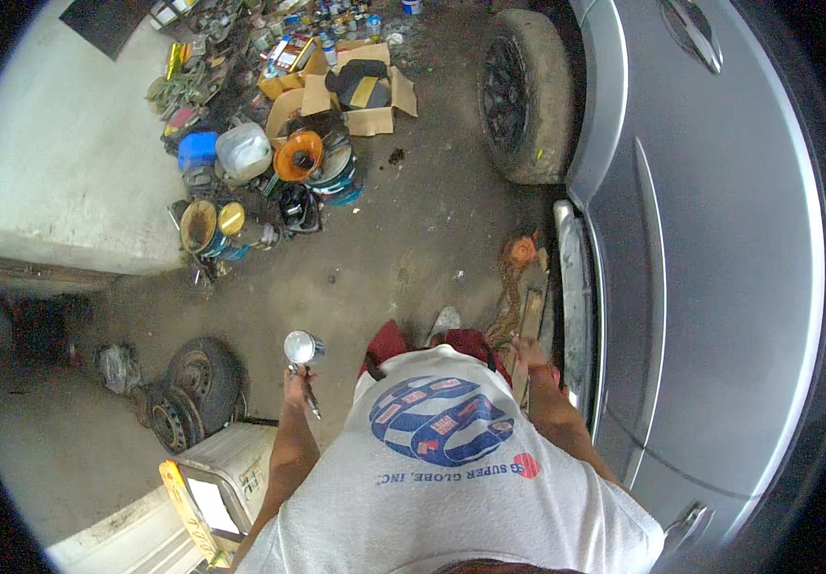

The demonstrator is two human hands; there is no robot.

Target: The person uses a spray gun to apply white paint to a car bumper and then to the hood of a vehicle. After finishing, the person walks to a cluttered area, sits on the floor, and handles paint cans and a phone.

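Observation:
Out to the left, my left hand (299, 383) is closed around what looks like a paint spray gun (311, 394). Its round silvery cup (304, 346) sits above the fist, pale on top, and a thin pale-tipped end sticks out below. My right hand (530, 356) hangs low beside the grey car (719, 268), close to the sill and some wooden boards (531, 316). Its fingers are small and blurred, so whether they grip anything is unclear. An orange object (522, 251) and a tangled brownish cord or chain (506, 301) lie just beyond it.
A wheel (528, 96) stands against the car. Ahead on the left are an open cardboard box (371, 121), an orange funnel (298, 155), paint tins, buckets (199, 225) and clutter along a white wall. Loose tyres (204, 373) and a white cabinet (241, 459) are at left.

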